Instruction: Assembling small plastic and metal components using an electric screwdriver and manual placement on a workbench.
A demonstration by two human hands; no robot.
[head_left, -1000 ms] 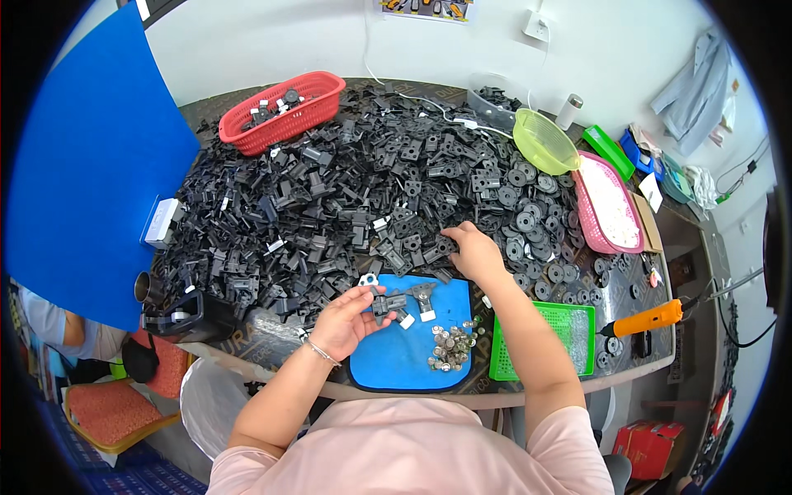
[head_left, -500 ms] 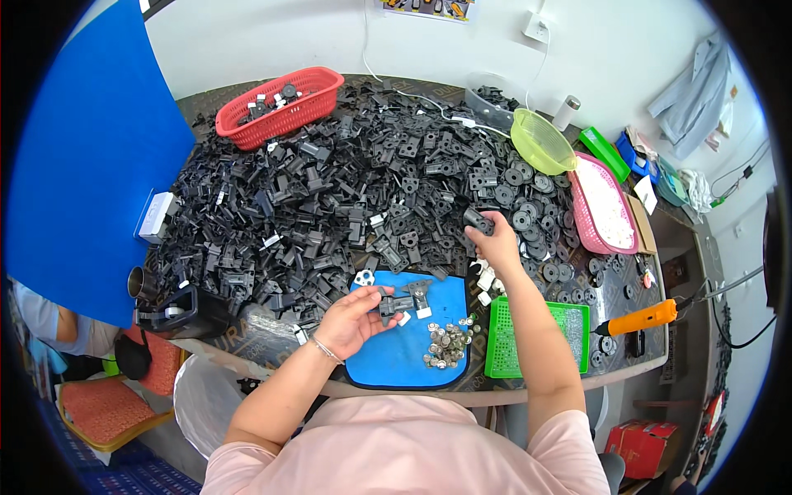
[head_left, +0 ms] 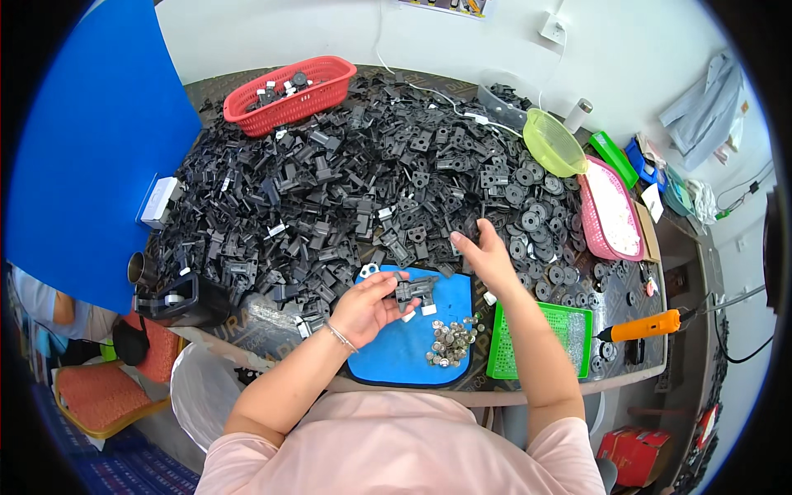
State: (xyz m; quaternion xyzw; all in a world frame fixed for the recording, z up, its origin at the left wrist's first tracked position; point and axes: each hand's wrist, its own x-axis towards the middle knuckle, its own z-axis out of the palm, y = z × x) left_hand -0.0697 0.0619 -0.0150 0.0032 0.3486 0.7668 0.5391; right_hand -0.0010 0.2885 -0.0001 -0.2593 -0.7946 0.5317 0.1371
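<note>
My left hand has its fingers curled round a black plastic bracket above the blue mat. Right beside it, another black piece with a white block at its lower end shows; whether the two touch I cannot tell. At the near edge of the black heap, my right hand has thumb and fingers apart, with no part visible between them. Small round metal pieces lie bunched on the right side of the mat. A small white piece peeks out by my right wrist.
A wide heap of black parts covers the table, with black discs at its right. Around it stand a red basket, yellow basket and pink basket. A green tray and orange electric screwdriver are at right.
The black cylindrical part that was in my right hand no longer shows there; its fingers have spread and moved slightly left. The left hand's bracket has come closer to the piece beside it.
</note>
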